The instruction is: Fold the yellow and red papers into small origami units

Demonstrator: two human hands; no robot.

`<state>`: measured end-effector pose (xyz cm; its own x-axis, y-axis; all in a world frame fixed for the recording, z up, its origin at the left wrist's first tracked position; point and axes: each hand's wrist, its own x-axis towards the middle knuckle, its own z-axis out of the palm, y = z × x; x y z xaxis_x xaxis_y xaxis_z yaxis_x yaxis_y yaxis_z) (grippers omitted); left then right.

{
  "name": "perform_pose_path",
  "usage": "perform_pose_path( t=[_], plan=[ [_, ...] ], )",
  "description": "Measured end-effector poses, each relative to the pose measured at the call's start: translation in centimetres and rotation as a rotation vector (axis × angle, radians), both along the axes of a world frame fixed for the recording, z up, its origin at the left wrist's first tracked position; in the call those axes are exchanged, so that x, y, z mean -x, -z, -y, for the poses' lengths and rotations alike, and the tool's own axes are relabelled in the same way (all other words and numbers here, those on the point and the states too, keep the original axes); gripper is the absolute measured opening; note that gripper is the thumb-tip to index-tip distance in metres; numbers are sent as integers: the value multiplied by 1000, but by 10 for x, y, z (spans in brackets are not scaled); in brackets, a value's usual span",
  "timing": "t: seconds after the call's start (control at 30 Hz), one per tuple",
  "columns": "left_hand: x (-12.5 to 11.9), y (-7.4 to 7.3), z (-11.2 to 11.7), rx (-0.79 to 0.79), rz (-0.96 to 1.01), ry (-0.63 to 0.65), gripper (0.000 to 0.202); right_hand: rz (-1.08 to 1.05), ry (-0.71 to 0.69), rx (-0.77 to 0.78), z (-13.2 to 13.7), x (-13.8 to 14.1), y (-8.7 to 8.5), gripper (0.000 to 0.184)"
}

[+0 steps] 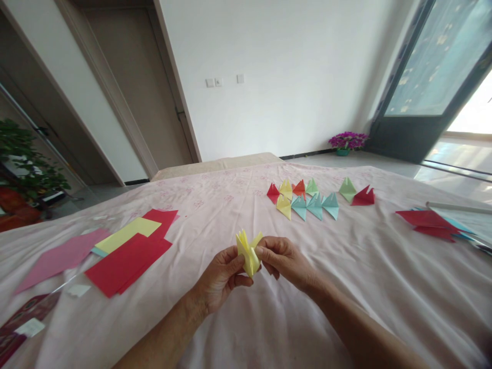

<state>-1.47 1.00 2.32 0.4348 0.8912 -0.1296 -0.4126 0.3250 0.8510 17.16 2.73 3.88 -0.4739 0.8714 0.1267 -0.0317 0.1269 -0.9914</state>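
Your left hand point(220, 272) is gripping the folded yellow paper point(250, 260) from its left; your right hand point(285, 258) is pinching its right side.

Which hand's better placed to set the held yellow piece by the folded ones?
Right hand, likely: it's nearer the folded pieces; the left hand sits farther away. Both hold the yellow piece.

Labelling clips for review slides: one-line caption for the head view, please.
Left hand and right hand hold a folded yellow paper, small folded pieces beyond, flat coloured sheets to the left.
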Motion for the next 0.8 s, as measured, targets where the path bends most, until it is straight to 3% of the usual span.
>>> perform_pose_path(
  t=[0.2,0.33,0.5,0.63,0.8],
  plan=[
    [-5,1,1,-1,7,-64,29,-84,299,-109,8,14,7,23],
    [-7,3,2,-10,21,-96,28,108,508,-367,13,14,9,13],
    [-7,3,1,-14,47,-174,26,199,434,-685,18,8,1,9],
    [-7,1,2,-24,30,-225,29,261,406,-789,18,5,1,21],
    [-9,0,5,-67,-24,-267,29,376,470,-903,16,3,6,18]
  ],
)
